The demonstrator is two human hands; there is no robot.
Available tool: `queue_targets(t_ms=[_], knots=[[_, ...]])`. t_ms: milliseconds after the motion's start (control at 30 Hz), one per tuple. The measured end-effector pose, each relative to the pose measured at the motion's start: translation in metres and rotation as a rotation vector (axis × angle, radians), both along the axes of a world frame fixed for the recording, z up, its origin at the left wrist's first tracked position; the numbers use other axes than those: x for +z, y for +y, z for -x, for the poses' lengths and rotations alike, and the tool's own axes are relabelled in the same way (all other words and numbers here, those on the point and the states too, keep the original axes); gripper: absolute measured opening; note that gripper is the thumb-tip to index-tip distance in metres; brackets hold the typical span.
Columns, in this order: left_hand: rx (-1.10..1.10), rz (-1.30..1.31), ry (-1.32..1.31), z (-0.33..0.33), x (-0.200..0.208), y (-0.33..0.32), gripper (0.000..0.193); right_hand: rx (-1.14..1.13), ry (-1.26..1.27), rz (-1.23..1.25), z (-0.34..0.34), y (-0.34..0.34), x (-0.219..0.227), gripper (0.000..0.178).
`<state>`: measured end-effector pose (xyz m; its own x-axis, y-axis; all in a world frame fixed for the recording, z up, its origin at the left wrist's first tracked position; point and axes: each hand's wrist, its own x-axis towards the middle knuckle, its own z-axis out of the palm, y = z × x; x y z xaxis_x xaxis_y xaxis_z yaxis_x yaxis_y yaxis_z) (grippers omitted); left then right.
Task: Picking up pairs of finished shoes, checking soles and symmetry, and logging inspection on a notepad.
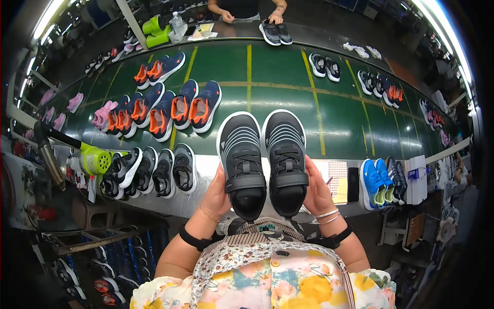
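Observation:
Two black sneakers with white soles and pale curved stripes are held up side by side, toes pointing away from me. My left hand (218, 194) grips the left sneaker (244, 159) from its outer side. On the other side, my right hand (317, 188) grips the right sneaker (284, 159). Each shoe has a strap across it, and its opening faces me. Most of my fingers are hidden behind the soles. Both shoes are above the metal ledge at the near edge of the green conveyor belt (267, 67).
Several navy-and-orange sneakers (180, 105) stand on the belt at left. Black sneakers (184, 167) line the ledge beside a green hot-air tool (96, 159). Blue sneakers (374, 180) and a white box (416, 177) stand at right. Across the belt, a co-worker's hand (276, 18) touches dark shoes.

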<state>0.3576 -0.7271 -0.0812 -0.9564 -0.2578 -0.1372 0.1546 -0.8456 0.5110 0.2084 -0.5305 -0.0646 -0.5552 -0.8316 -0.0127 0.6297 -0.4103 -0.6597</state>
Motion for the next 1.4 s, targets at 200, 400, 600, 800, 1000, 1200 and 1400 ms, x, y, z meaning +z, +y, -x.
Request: queue_targets(t_ms=[200, 400, 600, 800, 1000, 1200, 1400], knots=[[-0.252, -0.065, 0.050, 0.008, 0.005, 0.018, 0.089, 0.276, -0.062, -0.066, -0.009, -0.005, 0.018, 0.078], [-0.226, -0.011, -0.074, -0.008, -0.022, 0.009, 0.093, 0.318, -0.065, -0.090, -0.009, 0.006, -0.005, 0.081], [-0.175, 0.098, 0.078, -0.019, -0.029, -0.008, 0.072, 0.205, 0.098, -0.247, -0.004, 0.012, 0.000, 0.070], [-0.092, 0.276, -0.026, -0.026, -0.011, -0.020, 0.075, 0.241, 0.197, -0.254, 0.007, 0.018, -0.004, 0.062], [-0.096, 0.095, -0.292, -0.043, -0.066, -0.024, 0.054, 0.320, 0.420, -0.565, 0.004, 0.002, -0.054, 0.041], [-0.262, 1.074, -0.896, -0.060, -0.146, -0.035, 0.043, 0.772, 0.702, -0.837, -0.018, -0.009, -0.146, 0.051], [0.090, 1.819, -0.859, -0.008, -0.129, -0.080, 0.044, 0.660, 0.727, -0.739, 0.001, 0.006, -0.135, 0.051]])
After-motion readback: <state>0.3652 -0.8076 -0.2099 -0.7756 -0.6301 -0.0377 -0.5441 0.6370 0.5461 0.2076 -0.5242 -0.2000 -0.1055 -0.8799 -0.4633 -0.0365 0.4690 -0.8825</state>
